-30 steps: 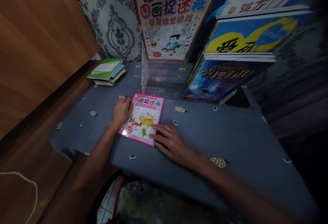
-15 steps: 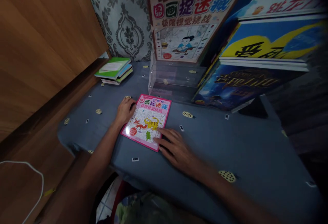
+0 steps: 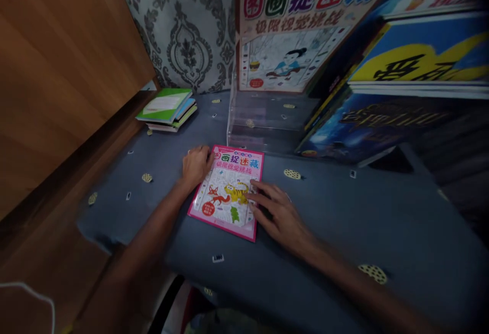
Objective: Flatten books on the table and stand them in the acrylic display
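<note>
A thin picture book with a pink border lies flat on the cloth, its cover showing a fox, a yellow tiger and colourful Chinese characters. At its upper left edge, my left hand is closed, with curled fingers against the cover's side; the fingertips are partly hidden. My right hand lies over the right edge with fingers stretched out and apart, the tips on the cover by the tiger.
Behind the book stands a clear acrylic rack holding a larger brown-bordered book. Several blue and yellow books lean at the right. A small pile of books sits at back left on the patterned tablecloth, near a wooden panel.
The view has shifted, so the picture book appears slightly lower and further right. My right hand has moved up along the book's right edge; my left hand stays by the upper left edge.
</note>
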The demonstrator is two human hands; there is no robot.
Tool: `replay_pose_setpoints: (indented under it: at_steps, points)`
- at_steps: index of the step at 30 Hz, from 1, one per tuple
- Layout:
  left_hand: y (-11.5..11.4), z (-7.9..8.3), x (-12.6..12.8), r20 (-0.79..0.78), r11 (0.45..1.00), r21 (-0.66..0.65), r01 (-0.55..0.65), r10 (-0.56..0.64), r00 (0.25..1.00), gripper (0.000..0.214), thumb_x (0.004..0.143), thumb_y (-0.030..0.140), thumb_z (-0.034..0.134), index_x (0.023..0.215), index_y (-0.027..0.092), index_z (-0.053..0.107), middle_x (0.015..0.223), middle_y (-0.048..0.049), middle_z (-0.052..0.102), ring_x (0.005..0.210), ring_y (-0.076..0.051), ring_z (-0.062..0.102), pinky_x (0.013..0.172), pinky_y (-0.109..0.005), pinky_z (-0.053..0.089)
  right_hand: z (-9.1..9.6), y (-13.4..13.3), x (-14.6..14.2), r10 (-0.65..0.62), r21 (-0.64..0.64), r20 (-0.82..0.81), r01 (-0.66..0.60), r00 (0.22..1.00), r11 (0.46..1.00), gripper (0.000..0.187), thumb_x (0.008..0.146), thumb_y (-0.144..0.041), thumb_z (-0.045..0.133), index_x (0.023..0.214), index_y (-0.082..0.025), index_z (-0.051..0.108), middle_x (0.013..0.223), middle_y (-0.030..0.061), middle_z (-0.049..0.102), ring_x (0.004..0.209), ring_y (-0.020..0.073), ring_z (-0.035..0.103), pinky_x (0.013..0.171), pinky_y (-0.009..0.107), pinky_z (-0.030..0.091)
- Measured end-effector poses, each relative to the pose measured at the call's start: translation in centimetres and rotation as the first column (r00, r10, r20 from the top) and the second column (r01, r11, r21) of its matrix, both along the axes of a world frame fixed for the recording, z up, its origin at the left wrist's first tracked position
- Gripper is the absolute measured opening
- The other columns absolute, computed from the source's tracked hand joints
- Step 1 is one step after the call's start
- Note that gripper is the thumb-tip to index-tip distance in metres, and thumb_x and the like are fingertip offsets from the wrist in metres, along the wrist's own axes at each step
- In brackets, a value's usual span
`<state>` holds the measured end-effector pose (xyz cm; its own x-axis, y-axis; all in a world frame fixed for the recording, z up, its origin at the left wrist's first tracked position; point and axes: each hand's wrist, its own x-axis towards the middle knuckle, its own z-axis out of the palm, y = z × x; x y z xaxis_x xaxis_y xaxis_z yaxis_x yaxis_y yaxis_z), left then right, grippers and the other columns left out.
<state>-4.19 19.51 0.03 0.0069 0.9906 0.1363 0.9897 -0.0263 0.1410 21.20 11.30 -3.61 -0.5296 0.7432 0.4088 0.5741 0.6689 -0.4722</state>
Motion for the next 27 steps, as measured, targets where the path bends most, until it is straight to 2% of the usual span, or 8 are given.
replay_pose_setpoints:
  at_steps: [3,6,9,14,20,27]
  points:
    - [-0.3,-0.3,-0.3,0.035,0.998,0.05,0.041,-0.043,0.998,0.023,0.102,0.031,0.046,0.097,0.018,0.064,0.101,-0.0083,0.069,0.096,-0.022,0.063,0.08,-0.032,0.046,-0.8,1.1,-0.9,-0.093,0.06,0.056,0.09,0.994,0.994,0.036,0.098,-0.031,0.05,0.128,-0.019,0.067,0.143,0.0184,0.057,0.131,0.0339,0.055,0.101,0.057,0.052]
    - [-0.8,-0.8,-0.7,0.066,0.986,0.098,0.135,-0.141,0.988,0.017,0.1,0.024,0.049,0.099,0.018,0.064,0.099,-0.0072,0.067,0.096,-0.022,0.062,0.084,-0.032,0.047,-1.2,1.2,-1.0,-0.101,0.145,0.085,0.087,0.991,0.986,0.036,0.099,-0.029,0.048,0.129,-0.018,0.065,0.143,0.0182,0.058,0.134,0.032,0.052,0.102,0.054,0.052]
    - [-1.2,-1.2,-0.7,0.024,0.981,0.132,0.14,-0.144,0.989,0.018,0.1,0.026,0.048,0.101,0.02,0.064,0.1,-0.0074,0.066,0.099,-0.024,0.06,0.081,-0.033,0.049,-1.2,0.4,-0.4,-0.098,0.194,0.102,0.077,0.99,0.978,0.036,0.1,-0.026,0.047,0.132,-0.018,0.063,0.143,0.018,0.058,0.135,0.0304,0.052,0.103,0.052,0.053]
    - [-1.5,-1.7,-0.2,-0.088,0.977,0.157,0.148,-0.135,0.987,0.022,0.102,0.028,0.044,0.103,0.021,0.066,0.098,-0.0073,0.065,0.096,-0.024,0.06,0.072,-0.032,0.049,-0.8,-0.6,0.7,-0.09,0.163,0.168,0.063,0.982,0.985,0.047,0.098,-0.025,0.05,0.145,-0.021,0.052,0.149,0.0147,0.054,0.141,0.0285,0.047,0.107,0.048,0.052]
    - [-1.6,-2.1,-0.5,-0.094,0.956,0.226,0.185,-0.168,0.981,0.026,0.103,0.029,0.041,0.107,0.021,0.066,0.094,-0.0069,0.066,0.093,-0.023,0.061,0.069,-0.031,0.049,-0.2,-0.5,0.7,-0.08,0.127,0.16,0.06,0.984,0.99,0.05,0.096,-0.02,0.05,0.146,-0.02,0.05,0.15,0.0138,0.053,0.143,0.027,0.045,0.108,0.046,0.051]
    - [-1.7,-1.4,-0.4,-0.127,0.971,0.151,0.186,-0.168,0.978,0.021,0.1,0.026,0.047,0.106,0.021,0.066,0.1,-0.0081,0.066,0.098,-0.025,0.061,0.07,-0.032,0.05,0.0,-0.8,0.5,-0.077,0.116,0.191,0.055,0.979,0.992,0.045,0.096,-0.021,0.052,0.141,-0.02,0.056,0.146,0.0168,0.056,0.139,0.0316,0.048,0.106,0.053,0.051]
